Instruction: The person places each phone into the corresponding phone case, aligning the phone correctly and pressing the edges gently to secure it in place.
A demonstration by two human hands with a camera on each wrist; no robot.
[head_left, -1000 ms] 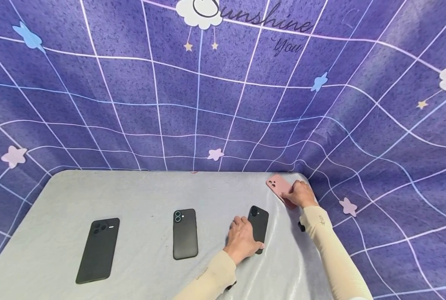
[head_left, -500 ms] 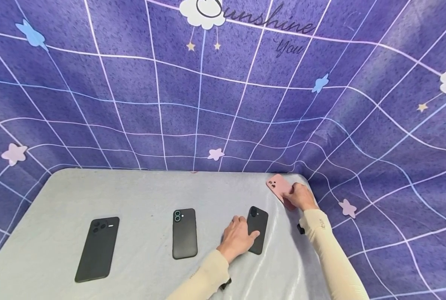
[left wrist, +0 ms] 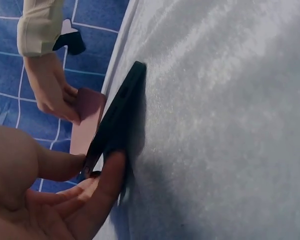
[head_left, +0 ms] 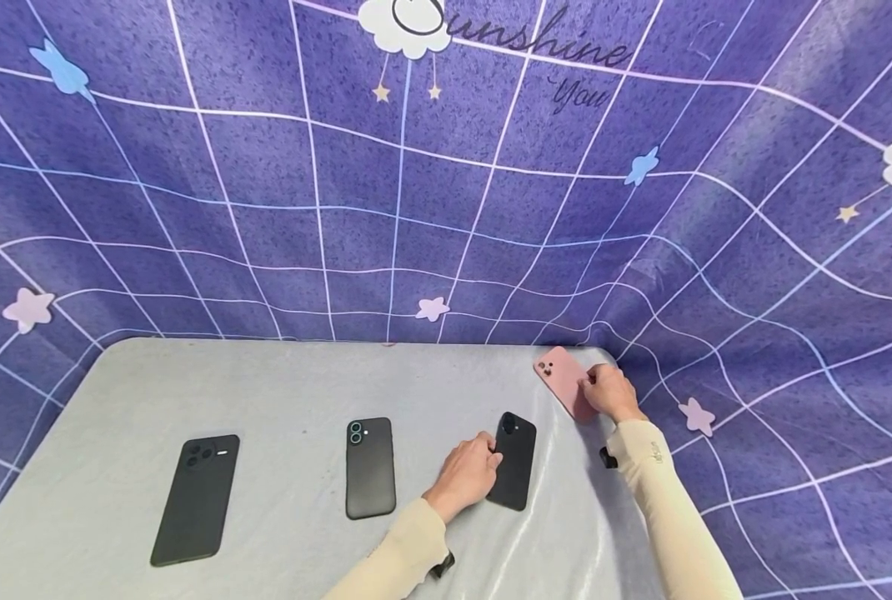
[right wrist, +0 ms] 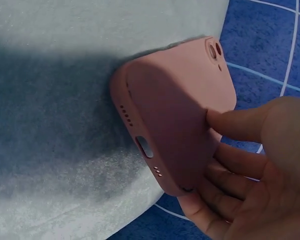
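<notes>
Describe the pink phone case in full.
The pink phone case looks smooth and matt, perhaps silicone, with rounded corners. Camera openings mark one end; an oblong slot between small holes marks the other. Back uppermost, it tilts at the pale cloth's far right corner, one long edge raised in the right hand's pinch.

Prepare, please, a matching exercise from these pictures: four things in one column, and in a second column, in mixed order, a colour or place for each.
1. case
2. backdrop
3. rightmost black phone
4. table

A. purple-blue
B. pale grey
C. pink, in the right grip
D. held in the left grip

Pairs: 1-C, 2-A, 3-D, 4-B
</notes>
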